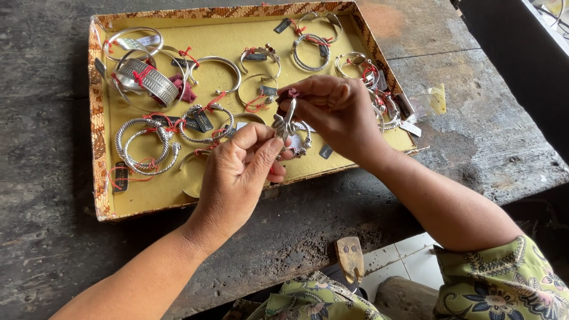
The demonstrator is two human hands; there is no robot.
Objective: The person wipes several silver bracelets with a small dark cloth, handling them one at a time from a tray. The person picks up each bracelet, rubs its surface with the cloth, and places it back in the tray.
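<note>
Sitting on the desk [47, 59], a tray [249, 32] holds bangles [145, 80] — both the left hand [237, 172] and right hand [335, 109] pinch one charm [285, 124] above it.

Jewellery workshop: worn workbench [47, 71], tray [101, 178] of tagged bangles [148, 145].

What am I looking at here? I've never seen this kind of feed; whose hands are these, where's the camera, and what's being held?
This is one picture from a camera worn on a person's head, looking down at their own bare hands. There is no machine. The left hand and right hand together pinch a small silver ornament between the fingertips. Under them sits a shallow yellow-lined tray with a patterned rim, holding many silver bangles, most tied with red thread and small dark tags. The tray rests on a worn dark wooden bench.
</note>
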